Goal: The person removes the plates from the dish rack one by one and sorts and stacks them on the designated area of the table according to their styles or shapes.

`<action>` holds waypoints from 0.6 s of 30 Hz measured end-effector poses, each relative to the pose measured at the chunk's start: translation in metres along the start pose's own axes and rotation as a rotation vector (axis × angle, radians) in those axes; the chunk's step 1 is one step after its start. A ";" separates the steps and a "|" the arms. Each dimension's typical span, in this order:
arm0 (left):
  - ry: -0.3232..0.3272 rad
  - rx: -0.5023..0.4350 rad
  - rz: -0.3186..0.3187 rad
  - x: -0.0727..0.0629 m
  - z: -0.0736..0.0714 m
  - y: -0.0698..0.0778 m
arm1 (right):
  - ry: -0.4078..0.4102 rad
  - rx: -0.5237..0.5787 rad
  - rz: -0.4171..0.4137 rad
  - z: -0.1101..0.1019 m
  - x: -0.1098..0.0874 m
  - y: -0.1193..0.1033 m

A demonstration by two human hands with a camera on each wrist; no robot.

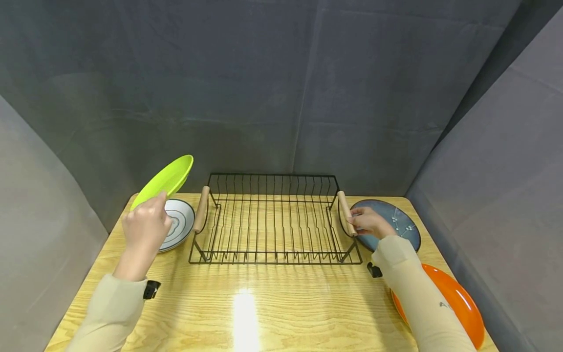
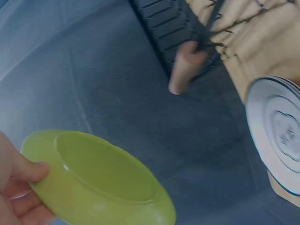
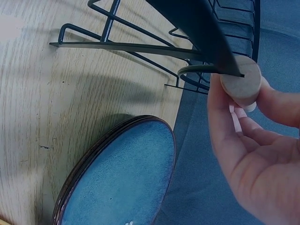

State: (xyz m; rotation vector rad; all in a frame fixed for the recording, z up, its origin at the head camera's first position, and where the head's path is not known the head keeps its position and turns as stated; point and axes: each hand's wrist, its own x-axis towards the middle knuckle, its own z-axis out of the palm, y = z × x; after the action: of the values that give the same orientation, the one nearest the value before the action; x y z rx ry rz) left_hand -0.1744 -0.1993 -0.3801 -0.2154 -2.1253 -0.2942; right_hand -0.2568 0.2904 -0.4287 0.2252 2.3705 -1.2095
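Observation:
My left hand [image 1: 147, 222] pinches the rim of a lime green plate [image 1: 169, 177], raised and tilted above the left side of the table. In the left wrist view the thumb lies on one face of the green plate [image 2: 108, 173], fingers behind it. My right hand [image 1: 369, 222] grips the right wooden handle [image 1: 346, 212] of a black wire dish rack [image 1: 276, 258]. The right wrist view shows thumb and fingers around that handle's end [image 3: 241, 82]. No dishes stand in the rack.
White plates [image 1: 180, 222] with dark rims are stacked left of the rack, below the left hand. Blue plates [image 1: 396, 220] with a blossom pattern lie to its right. An orange plate [image 1: 457, 303] is partly under the right sleeve. Grey cloth walls [image 1: 272, 98] enclose the wooden table [image 1: 299, 303].

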 end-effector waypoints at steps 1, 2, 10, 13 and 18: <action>0.017 0.006 0.007 -0.004 0.000 -0.001 | 0.001 0.002 0.001 0.000 0.000 0.000; 0.031 0.015 0.013 -0.008 -0.001 -0.002 | 0.001 0.001 0.000 0.000 0.000 0.000; 0.049 0.101 0.049 -0.047 -0.009 -0.017 | -0.003 -0.006 0.002 0.000 -0.001 0.000; 0.059 0.103 0.033 -0.065 -0.010 -0.023 | 0.001 -0.002 0.003 0.000 -0.001 0.000; 0.076 0.128 0.032 -0.098 -0.014 -0.036 | 0.005 0.000 0.002 0.000 -0.002 0.000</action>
State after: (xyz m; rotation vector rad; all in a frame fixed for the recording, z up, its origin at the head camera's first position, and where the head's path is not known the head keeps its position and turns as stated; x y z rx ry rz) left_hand -0.1202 -0.2420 -0.4599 -0.1608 -2.0546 -0.1443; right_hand -0.2554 0.2903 -0.4279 0.2308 2.3736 -1.2096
